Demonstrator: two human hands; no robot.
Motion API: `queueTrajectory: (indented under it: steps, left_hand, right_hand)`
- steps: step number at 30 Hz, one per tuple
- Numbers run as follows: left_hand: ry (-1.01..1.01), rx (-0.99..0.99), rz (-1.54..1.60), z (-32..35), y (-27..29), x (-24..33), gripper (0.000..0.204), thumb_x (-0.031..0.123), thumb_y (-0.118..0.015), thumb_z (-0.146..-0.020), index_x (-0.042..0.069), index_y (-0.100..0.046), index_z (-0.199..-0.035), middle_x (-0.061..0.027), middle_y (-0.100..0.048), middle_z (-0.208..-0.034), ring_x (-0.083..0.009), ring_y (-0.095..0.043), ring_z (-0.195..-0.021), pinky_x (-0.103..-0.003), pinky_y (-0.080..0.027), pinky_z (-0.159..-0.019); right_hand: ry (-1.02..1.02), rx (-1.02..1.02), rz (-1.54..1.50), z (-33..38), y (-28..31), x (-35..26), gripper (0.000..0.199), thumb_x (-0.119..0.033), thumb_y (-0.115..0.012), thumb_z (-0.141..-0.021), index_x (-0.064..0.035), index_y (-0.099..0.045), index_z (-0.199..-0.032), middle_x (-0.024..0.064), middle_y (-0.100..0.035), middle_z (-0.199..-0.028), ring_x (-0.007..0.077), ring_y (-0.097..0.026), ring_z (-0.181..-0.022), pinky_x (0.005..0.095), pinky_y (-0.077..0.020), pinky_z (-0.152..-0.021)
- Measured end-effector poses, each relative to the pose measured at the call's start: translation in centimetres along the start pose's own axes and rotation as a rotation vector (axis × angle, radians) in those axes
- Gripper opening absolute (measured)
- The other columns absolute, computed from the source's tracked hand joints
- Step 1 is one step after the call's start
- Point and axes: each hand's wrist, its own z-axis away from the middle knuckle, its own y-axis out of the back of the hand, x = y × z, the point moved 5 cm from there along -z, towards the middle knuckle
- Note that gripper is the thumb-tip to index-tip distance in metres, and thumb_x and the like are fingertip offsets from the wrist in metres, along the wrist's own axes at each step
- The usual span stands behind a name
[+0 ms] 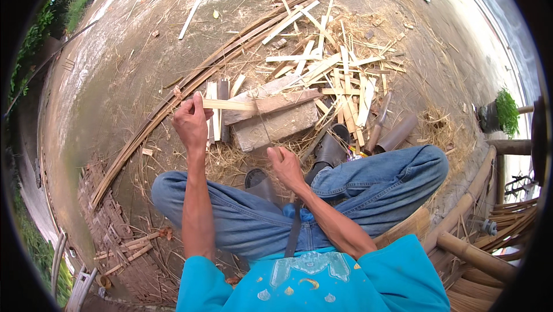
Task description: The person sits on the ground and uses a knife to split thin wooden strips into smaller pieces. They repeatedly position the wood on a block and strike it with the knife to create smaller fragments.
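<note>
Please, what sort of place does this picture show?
Probably an outdoor yard used for handwork: pale, flat, wood-like strips lie heaped on bare brown ground, and a bushy green plant stands near the right edge.

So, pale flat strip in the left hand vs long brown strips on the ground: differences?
The pale flat strip is light yellow; the long brown strips are much darker. The pale strip's visible length is short; the brown strips run far longer. The pale strip is held in the left hand; the brown strips lie on the ground. Both are narrow.
</note>
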Motion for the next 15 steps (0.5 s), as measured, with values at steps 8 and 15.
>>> queueTrajectory:
  steps: [8,15]
  left_hand:
    - [0.153,-0.293,0.177,0.2,-0.3,-0.7,0.043,0.037,-0.068,-0.103,-0.002,-0.075,-0.089,-0.0075,-0.071,-0.069,-0.0123,-0.070,-0.059,-0.027,-0.061,-0.056]
    - [0.264,-0.578,0.378,2.0,-3.2,0.8,0.038,0.035,-0.072,-0.101,-0.003,-0.073,-0.106,-0.0085,-0.075,-0.089,-0.0132,-0.072,-0.072,-0.028,-0.062,-0.067]
  right_hand:
    - [0.475,0.370,0.222,-1.0,3.7,-5.4,0.037,-0.029,-0.079,-0.093,0.0004,-0.058,-0.100,0.0187,-0.063,-0.095,0.0347,-0.060,-0.081,0.0472,-0.0484,-0.075]
    - [0.064,0.060,0.022,-2.0,4.0,-4.1,0.044,-0.040,-0.078,-0.094,-0.0007,-0.060,-0.101,0.0097,-0.063,-0.076,0.0238,-0.060,-0.068,0.0393,-0.0494,-0.065]
